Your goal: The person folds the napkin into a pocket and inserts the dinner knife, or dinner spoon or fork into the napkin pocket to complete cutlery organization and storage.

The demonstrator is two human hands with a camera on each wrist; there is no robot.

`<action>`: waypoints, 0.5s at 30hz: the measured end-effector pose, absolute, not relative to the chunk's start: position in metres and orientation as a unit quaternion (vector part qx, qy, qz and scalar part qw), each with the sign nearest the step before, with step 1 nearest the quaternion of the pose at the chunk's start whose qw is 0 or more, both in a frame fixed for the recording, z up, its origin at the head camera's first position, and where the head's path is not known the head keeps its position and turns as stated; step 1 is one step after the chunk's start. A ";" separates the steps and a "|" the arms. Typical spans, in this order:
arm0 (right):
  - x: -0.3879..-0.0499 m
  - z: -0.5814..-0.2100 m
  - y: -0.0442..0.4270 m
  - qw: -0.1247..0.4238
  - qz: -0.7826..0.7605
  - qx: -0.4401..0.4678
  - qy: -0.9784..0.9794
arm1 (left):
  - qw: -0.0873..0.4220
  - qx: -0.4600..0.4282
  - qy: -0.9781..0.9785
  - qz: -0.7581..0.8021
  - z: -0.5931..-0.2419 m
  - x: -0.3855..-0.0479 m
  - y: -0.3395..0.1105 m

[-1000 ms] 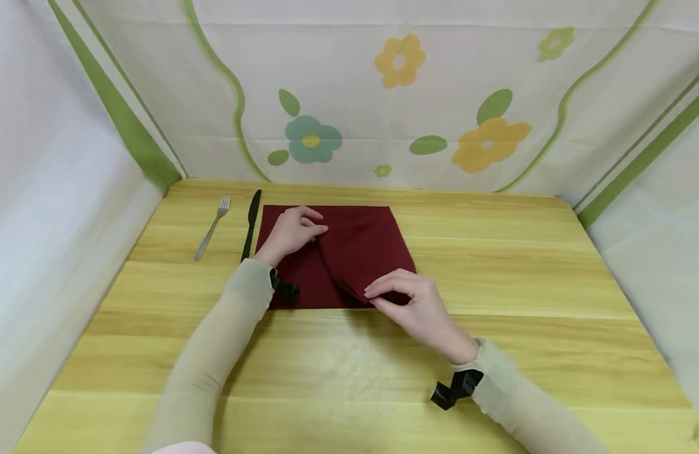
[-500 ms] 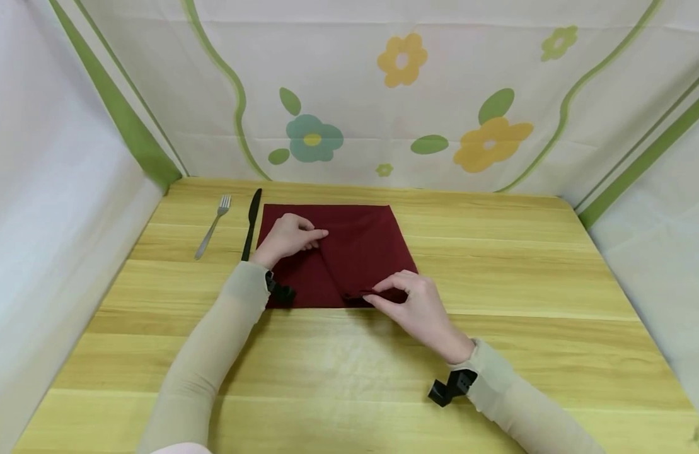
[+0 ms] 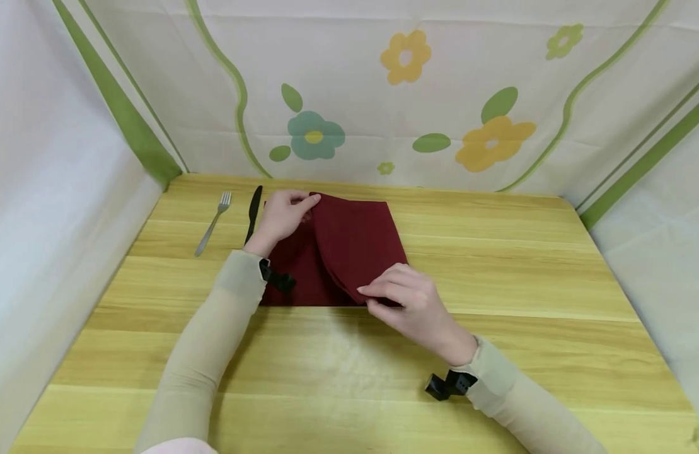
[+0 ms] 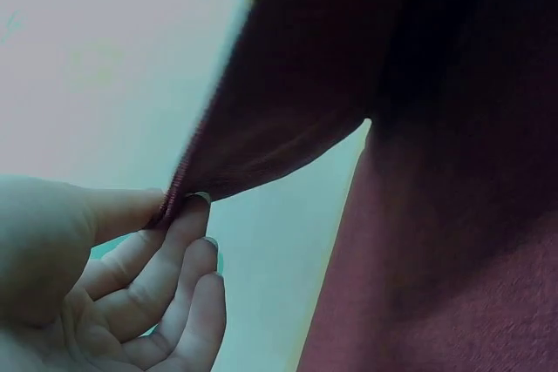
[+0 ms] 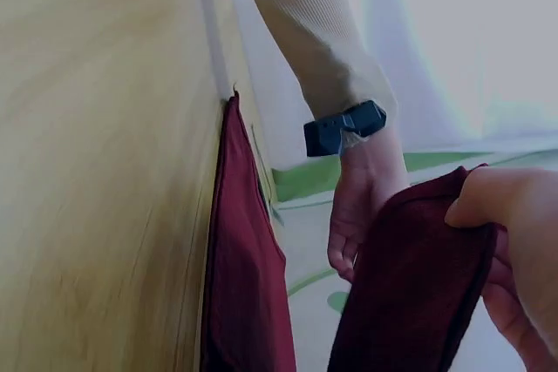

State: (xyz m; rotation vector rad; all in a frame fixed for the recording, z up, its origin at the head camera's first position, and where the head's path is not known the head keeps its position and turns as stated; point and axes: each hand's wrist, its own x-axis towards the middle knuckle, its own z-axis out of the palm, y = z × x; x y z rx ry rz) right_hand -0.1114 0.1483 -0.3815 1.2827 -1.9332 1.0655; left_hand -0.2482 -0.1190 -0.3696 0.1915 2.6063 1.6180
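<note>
A dark red cloth napkin (image 3: 355,243) lies on the wooden table with its upper layer raised between the two hands. My left hand (image 3: 285,214) pinches the far left corner of that layer between thumb and fingers. In the left wrist view, the left hand (image 4: 148,276) grips the hemmed corner, and the cloth (image 4: 288,111) slopes up from it. Lower right, my right hand (image 3: 408,299) holds the near corner of the same layer. The right wrist view shows the right hand (image 5: 519,233) pinching that corner, above the part of the napkin (image 5: 248,285) lying flat.
Left of the napkin lie a black knife (image 3: 254,211), partly behind the left hand, and a metal fork (image 3: 214,224). A white curtain with printed flowers (image 3: 491,144) stands at the table's back edge. Bare wooden tabletop (image 3: 514,271) extends to the right.
My left hand has moved up and away, raising the napkin's upper layer at its far left corner. The right hand stays near its place, lifting its corner slightly.
</note>
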 end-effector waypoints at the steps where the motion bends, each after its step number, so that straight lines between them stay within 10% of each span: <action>1: -0.111 -0.381 0.147 0.293 0.395 0.488 -0.721 | 0.031 0.058 0.847 0.527 -0.369 -0.249 -0.120; 15: -0.111 -0.384 0.141 0.305 0.395 0.417 -0.760 | 0.033 0.043 0.832 0.552 -0.371 -0.250 -0.125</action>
